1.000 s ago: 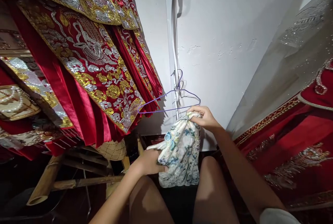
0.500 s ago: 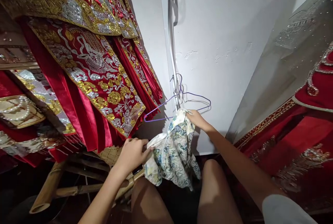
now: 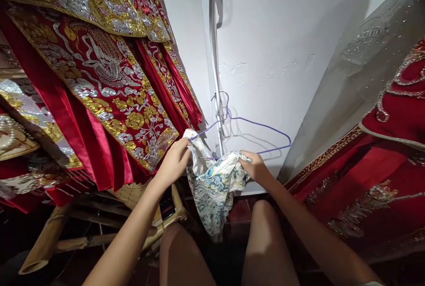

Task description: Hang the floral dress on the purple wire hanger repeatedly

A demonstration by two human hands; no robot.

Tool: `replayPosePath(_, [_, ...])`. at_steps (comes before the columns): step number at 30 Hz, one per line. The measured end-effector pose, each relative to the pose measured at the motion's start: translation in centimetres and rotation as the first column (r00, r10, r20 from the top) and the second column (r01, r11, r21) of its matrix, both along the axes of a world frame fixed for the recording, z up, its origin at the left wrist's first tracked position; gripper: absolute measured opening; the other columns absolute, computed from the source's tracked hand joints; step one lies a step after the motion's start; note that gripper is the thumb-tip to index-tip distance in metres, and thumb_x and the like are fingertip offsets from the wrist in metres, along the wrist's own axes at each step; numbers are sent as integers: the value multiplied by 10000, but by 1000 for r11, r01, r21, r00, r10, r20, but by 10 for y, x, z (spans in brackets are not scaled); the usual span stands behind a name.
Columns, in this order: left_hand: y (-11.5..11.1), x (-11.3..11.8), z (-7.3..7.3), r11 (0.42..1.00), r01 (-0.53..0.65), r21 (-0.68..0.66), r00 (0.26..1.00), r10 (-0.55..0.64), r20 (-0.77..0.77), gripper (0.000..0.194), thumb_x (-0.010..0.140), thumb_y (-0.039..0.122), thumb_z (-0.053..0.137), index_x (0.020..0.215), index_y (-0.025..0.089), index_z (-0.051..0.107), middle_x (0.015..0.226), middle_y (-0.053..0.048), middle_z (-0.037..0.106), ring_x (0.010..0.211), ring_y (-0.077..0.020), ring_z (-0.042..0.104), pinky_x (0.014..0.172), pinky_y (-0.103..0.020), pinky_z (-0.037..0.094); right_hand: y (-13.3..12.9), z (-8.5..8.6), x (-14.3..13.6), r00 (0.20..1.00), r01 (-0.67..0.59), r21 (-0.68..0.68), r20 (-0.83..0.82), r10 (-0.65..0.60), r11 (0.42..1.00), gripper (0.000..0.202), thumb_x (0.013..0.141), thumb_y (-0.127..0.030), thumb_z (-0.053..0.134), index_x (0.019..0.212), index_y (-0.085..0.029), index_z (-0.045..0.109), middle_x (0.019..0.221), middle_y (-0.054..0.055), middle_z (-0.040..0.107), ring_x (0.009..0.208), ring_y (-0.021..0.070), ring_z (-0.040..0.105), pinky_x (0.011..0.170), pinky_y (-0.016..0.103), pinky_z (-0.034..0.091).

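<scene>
A white garment (image 3: pixel 215 188) with a blue and green floral print hangs between my two hands. My left hand (image 3: pixel 175 157) is closed on its left edge, at the left end of a purple wire hanger (image 3: pixel 259 124). That end of the hanger is inside the cloth. My right hand (image 3: pixel 254 166) pinches the garment's upper right edge, just below the hanger's lower bar. The hanger's right arm is bare. Its hook hangs on a narrow metal strip (image 3: pixel 213 56) against the wall. Folds hide whether the garment is a shirt or a dress.
Red costumes with gold and silver sequins (image 3: pixel 133 100) hang close on the left. More red beaded cloth (image 3: pixel 381 171) is on the right. A bamboo frame (image 3: pixel 36 255) and a dark phone (image 3: pixel 167 204) are at lower left. The white wall (image 3: pixel 265 33) stands ahead.
My left hand has risen with the garment's left edge, and the hanger's left end is now inside the cloth. The garment is spread wider. My right hand has moved slightly down and right.
</scene>
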State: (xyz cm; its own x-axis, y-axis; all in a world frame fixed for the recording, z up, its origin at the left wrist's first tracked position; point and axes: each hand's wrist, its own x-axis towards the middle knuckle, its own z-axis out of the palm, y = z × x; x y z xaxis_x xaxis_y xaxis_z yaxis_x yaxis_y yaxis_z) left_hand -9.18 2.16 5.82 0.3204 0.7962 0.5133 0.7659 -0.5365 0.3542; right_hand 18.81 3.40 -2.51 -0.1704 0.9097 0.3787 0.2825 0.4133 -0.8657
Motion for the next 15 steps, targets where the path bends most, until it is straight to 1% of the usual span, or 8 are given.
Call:
replayPosePath(3, [15, 13, 6, 999, 23, 35, 998, -25, 61, 156, 954, 294, 420, 962, 198, 543, 965, -54, 630, 873, -205, 585, 820, -326, 452, -11, 1, -3, 998, -63, 37, -10, 64, 997, 197, 853, -305, 493, 689, -199, 519, 650, -16, 475, 630, 144, 447, 594, 261, 373])
replayPosePath(4, [20, 14, 6, 999, -3, 45, 996, -1, 85, 164, 947, 302, 444, 1016, 196, 550, 962, -49, 638, 836, -197, 590, 790, -317, 456, -14, 3, -1, 998, -57, 48, -14, 58, 997, 161, 847, -295, 503, 791, -189, 609, 706, 3, 554, 651, 154, 494, 612, 264, 409])
replayPosePath(5, [24, 14, 6, 998, -31, 55, 994, 25, 104, 200, 941, 308, 465, 1082, 196, 552, 969, -47, 649, 815, -194, 596, 770, -312, 459, -17, 5, 3, 999, -12, 58, -29, 14, 998, 216, 836, -281, 513, 951, -183, 667, 780, 23, 620, 669, 164, 535, 628, 267, 442])
replayPosePath(7, [29, 10, 3, 994, -66, 87, 992, 55, 118, 265, 944, 318, 480, 1165, 196, 560, 1008, -54, 669, 849, -202, 617, 785, -317, 464, -20, 10, 15, 979, 189, 85, -88, -182, 978, 522, 803, -246, 535, 1320, -194, 585, 909, 48, 692, 684, 176, 591, 645, 277, 490])
replayPosePath(9, [32, 4, 1, 992, -43, 119, 993, 30, 110, 263, 963, 327, 459, 1137, 192, 602, 1040, -67, 678, 944, -219, 627, 847, -327, 461, -18, 19, 33, 894, 437, 115, -163, -417, 892, 779, 763, -233, 581, 1517, -193, 388, 972, 62, 718, 704, 190, 631, 664, 290, 523])
replayPosePath(11, [33, 0, -1, 992, -12, 126, 994, -2, 110, 269, 982, 340, 430, 1070, 188, 634, 1037, -73, 677, 988, -224, 623, 882, -332, 455, -13, 30, 53, 846, 529, 154, -179, -503, 835, 836, 741, -251, 634, 1531, -164, 375, 1073, 96, 723, 844, 229, 676, 758, 319, 550])
replayPosePath(13, [35, -1, -1, 994, -13, 113, 993, 0, 116, 282, 989, 355, 420, 1019, 189, 646, 991, -70, 661, 955, -220, 615, 867, -333, 455, -10, 43, 73, 886, 464, 179, -120, -449, 868, 684, 746, -290, 657, 1407, -142, 557, 1185, 125, 706, 1029, 276, 672, 878, 354, 544])
replayPosePath(15, [38, -1, 0, 992, -57, 111, 990, 41, 135, 270, 974, 375, 453, 959, 191, 650, 944, -64, 627, 907, -213, 595, 835, -329, 455, -11, 57, 92, 941, 339, 127, -24, -339, 932, 484, 759, -332, 674, 1205, -148, 713, 1201, 123, 713, 1125, 306, 650, 949, 378, 529])
